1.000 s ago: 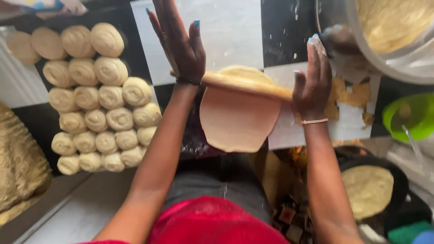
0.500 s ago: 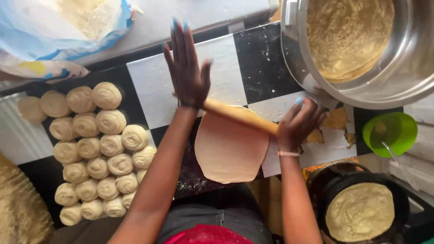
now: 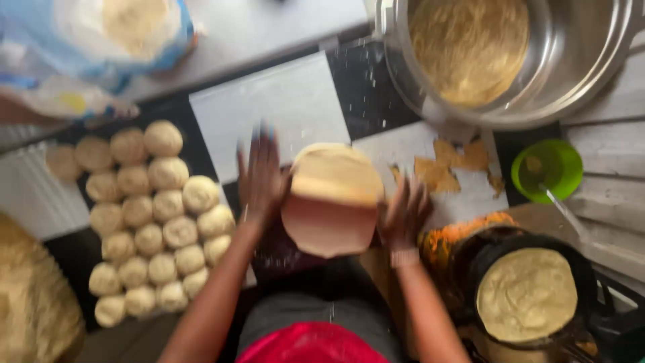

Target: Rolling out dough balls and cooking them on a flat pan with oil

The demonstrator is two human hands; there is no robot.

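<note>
A round flat sheet of dough (image 3: 329, 225) lies on the black-and-white checkered surface (image 3: 269, 101) in front of me. Its far half looks paler and raised (image 3: 336, 173), as if lying over a rolling pin, but blur hides the pin itself. My left hand (image 3: 262, 178) is at the sheet's left edge with fingers stretched out flat. At the sheet's right edge is my right hand (image 3: 403, 215), fingers spread, a thin band on the wrist. Both hands are motion-blurred.
Several dough balls (image 3: 151, 222) sit in rows at the left. A flour bag (image 3: 101, 47) lies at the far left, and a steel pot (image 3: 591, 60) of cooked flatbreads at the far right. A green cup (image 3: 547, 168), dough scraps (image 3: 450, 165) and a black pan (image 3: 470, 269) with a flatbread (image 3: 527, 292) are at the right.
Both hands have drawn back toward me, from beyond the dough sheet to its sides. The bare rolling pin seen earlier is now out of sight under the sheet's paler far half.
</note>
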